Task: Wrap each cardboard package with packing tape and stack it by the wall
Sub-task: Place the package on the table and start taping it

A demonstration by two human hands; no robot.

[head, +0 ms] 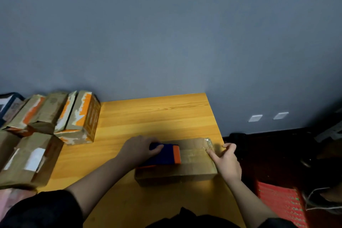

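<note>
Head view, person at a wooden table (157, 116) set against a grey-blue wall (166, 24).

Package (185, 168) lies flat on the table's near right part, its right end at the table's right edge. Long axis runs left-right across the table, slightly skewed, right end a bit farther from the person. Brown cardboard, glossy clear tape (194, 153) along the top, running with the long axis and crinkled at the far right corner.

Tape dispenser (162, 155), dark blue with an orange band, sits on the package's left half. Orange end points right, along the package's long axis.

Left hand (138, 148) grips the dispenser from above at its left end, fingers curled over the body, thumb on the near side. Right hand (227, 161) is at the package's right end: index finger straight, tip pressing on the taped top near the right edge, the other fingers loosely bent past the edge, holding nothing that shows. Both forearms bare, dark sleeves at the bottom of the view.

Left of the package, at the table's far left corner by the wall, a cluster of boxes (61, 114) stands close together, brown with orange and white patches. Nearer, at the table's left edge, another box (31, 159) with white labels lies flat, well apart from the package.

Right of the table: dark floor, red patterned mat (281, 203) near the person, two white wall plates (268, 116) low on the wall.
</note>
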